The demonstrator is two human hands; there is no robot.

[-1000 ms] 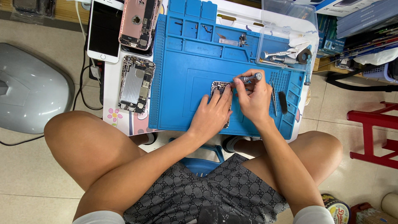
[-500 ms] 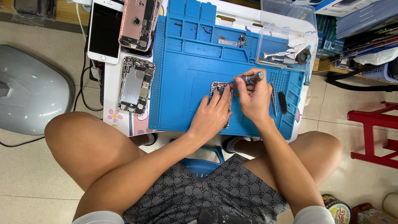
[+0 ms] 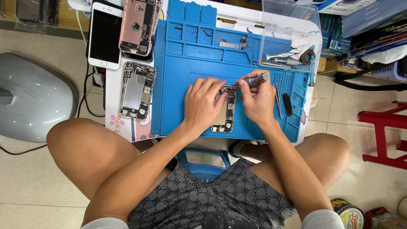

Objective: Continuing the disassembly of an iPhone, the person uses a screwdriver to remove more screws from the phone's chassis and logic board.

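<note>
Desk: our small white desk [image 3: 111, 87] carries everything; crowded edges mean a nudged part could drop to the tiled floor.
Mat: the blue silicone repair mat [image 3: 178, 97] covers most of it; loose screws in its 12 o'clock trays could scatter if we bump it.
Spare phones: a white-fronted phone [image 3: 103, 36] and two opened shells lie at 10 o'clock.
Opened phone: the bare phone chassis [image 3: 224, 118] lies at mat centre.
Left hand: our left hand [image 3: 203, 104] presses on the chassis, fingers spread; loosen, and it may skid.
Right hand: our right hand [image 3: 257, 99] is closed around a slim grey metal screwdriver [image 3: 254, 79]; we judge a slipping tip could gouge the board.
</note>
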